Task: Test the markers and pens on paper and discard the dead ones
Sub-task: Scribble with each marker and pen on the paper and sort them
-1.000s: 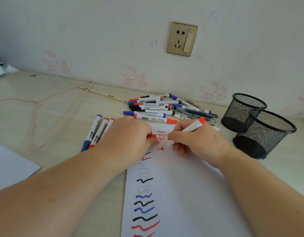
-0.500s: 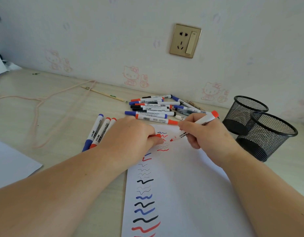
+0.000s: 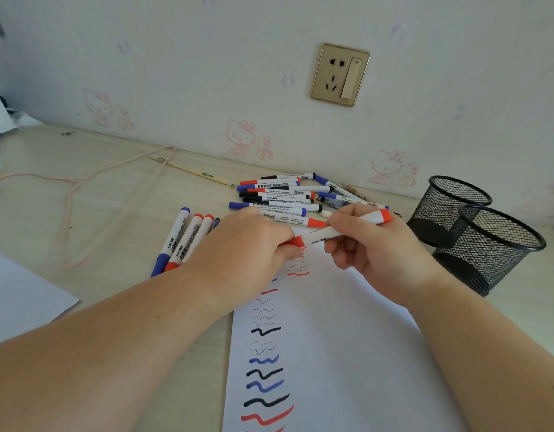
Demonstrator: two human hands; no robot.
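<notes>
The right hand (image 3: 372, 244) grasps the white red-ended marker (image 3: 338, 230) above the squiggle-marked white paper (image 3: 347, 338); the left hand (image 3: 247, 244) pinches its red cap (image 3: 292, 242), apparently recapping. Next, sort it.

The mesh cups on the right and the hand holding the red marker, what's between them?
In the head view, only bare table lies between the mesh cups and the right hand gripping the red marker.

A red-ended white marker (image 3: 334, 230) lies tilted above paper (image 3: 331, 353) streaked with red, blue and black squiggles.
</notes>
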